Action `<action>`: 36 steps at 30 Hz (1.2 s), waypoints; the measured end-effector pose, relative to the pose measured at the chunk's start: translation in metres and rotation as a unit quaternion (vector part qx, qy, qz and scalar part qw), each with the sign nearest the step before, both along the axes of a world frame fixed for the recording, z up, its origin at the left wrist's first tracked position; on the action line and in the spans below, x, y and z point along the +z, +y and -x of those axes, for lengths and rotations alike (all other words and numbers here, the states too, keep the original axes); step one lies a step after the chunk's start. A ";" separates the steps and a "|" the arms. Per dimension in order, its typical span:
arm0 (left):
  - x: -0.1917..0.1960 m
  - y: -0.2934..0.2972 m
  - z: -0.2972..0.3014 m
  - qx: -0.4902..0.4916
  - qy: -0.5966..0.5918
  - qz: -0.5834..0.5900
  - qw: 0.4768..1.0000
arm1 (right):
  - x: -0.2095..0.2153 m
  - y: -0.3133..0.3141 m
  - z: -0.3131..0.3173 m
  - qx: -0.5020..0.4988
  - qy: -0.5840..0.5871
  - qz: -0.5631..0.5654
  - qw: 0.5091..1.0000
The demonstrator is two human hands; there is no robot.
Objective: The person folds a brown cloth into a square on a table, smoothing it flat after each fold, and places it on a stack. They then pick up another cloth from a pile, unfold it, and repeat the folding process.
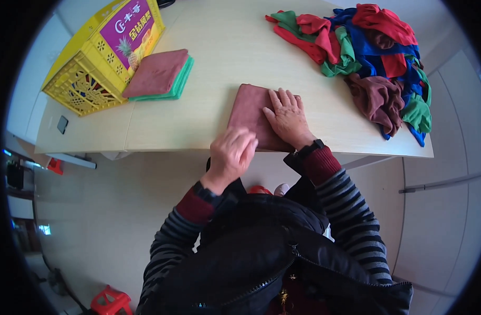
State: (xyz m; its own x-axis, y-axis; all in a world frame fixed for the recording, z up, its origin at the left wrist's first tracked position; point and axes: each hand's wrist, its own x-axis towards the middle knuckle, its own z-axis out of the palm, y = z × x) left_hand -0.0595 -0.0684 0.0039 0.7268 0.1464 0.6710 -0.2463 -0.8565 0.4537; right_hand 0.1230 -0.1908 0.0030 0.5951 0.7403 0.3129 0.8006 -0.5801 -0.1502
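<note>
A brown cloth point(246, 107), folded into a flat rectangle, lies at the table's front edge. My right hand point(287, 116) rests flat on its right part, fingers stretched out. Over the cloth's lower left corner is my left hand point(233, 155), its fingers curled in and slightly blurred. Whatever those fingers may hold is hidden. To the left, another folded brown cloth point(157, 72) sits on folded green cloths point(184, 81), leaning against a yellow crate. A loose heap of red, green, blue and brown cloths point(377, 100) covers the table's right side.
The yellow plastic crate point(88, 92) with a purple label stands at the back left. A small dark flat object point(62, 124) lies near the table's left edge. Below, a red stool point(110, 301) stands on the floor. White cabinets point(434, 205) are at the right.
</note>
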 end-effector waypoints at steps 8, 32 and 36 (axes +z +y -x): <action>-0.060 -0.008 0.050 -0.113 0.231 0.730 0.633 | 0.008 0.002 0.063 -0.021 0.001 -0.002 1.000; 0.112 0.265 -0.017 -0.083 -0.169 0.719 0.669 | -0.022 -0.049 0.021 -0.040 0.010 -0.125 0.991; 0.087 0.306 -0.030 -0.053 -0.167 0.729 0.662 | -0.019 -0.045 0.024 -0.049 0.017 -0.115 0.992</action>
State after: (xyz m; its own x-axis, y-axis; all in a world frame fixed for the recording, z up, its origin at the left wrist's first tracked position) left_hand -0.0300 0.2377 0.0913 0.6324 0.7746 -0.0007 -0.5645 0.4614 0.6844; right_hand 0.0991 -0.2356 -0.0158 0.6741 0.5896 0.4449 0.7340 -0.6024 -0.3136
